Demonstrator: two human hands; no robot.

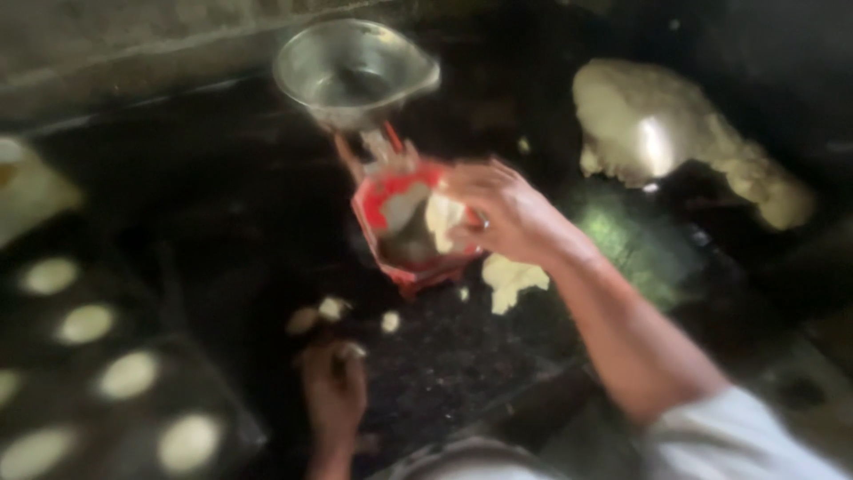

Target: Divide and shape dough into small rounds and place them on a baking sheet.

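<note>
Lying on the red scale [410,233] pan: a pale dough piece [442,219], long axis running roughly up-down in view, blurred. Right hand [498,212] pinching it, fingers closed on the dough. Sitting just below that grip: another dough scrap [509,279] on the dark worktop [462,356]. Left hand [333,391] resting lower left, grip state unclear. Lying far left: a tray [222,418] of dough rounds.

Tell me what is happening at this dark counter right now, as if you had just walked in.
A person is portioning dough. The right hand sets a piece of dough on a small red scale. The left hand rests lower on the dark counter by some small dough bits. A big dough mass lies at the upper right, a metal bowl behind the scale, and a tray of round portions at the left. The picture is blurred.
</note>
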